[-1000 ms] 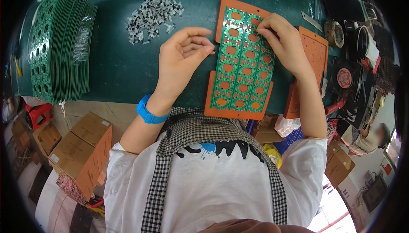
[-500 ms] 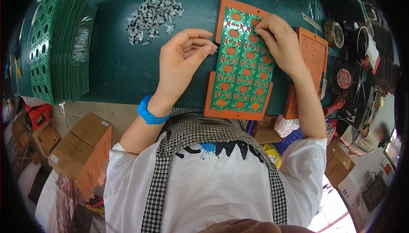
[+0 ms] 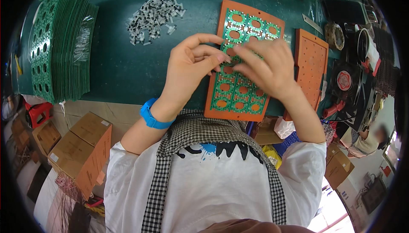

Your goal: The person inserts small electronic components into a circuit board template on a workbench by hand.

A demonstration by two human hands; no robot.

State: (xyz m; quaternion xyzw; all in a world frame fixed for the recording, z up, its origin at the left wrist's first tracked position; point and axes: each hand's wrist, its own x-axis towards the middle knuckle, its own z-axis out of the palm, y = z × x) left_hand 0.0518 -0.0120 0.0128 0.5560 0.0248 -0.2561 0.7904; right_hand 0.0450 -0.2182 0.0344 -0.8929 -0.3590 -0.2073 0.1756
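Above the left edge of the green circuit-board panel [image 3: 225,87], my left hand [image 3: 191,64] pinches a small pale part [image 3: 227,59] between thumb and index finger. My right hand [image 3: 270,67] hovers over the middle of the panel, its fingertips close to that part. Motion smears its fingers, so I cannot make out whether anything is in them. The panel has rows of round cut-outs and lies on an orange plate [image 3: 216,113]; both hands hide some of its middle rows. Left of the panel is a heap of small clear-and-black parts [image 3: 155,16].
A tall stack of green boards [image 3: 64,45] stands at the left. A second orange plate [image 3: 313,58] with small holes lies on the right, near a metal blade [image 3: 312,23] and a roll of tape [image 3: 334,35]. Cardboard boxes [image 3: 79,148] are on the floor at the lower left.
My right hand has moved from the panel's upper right down and left toward my left hand. My left hand has shifted slightly right and down, over the panel's edge.
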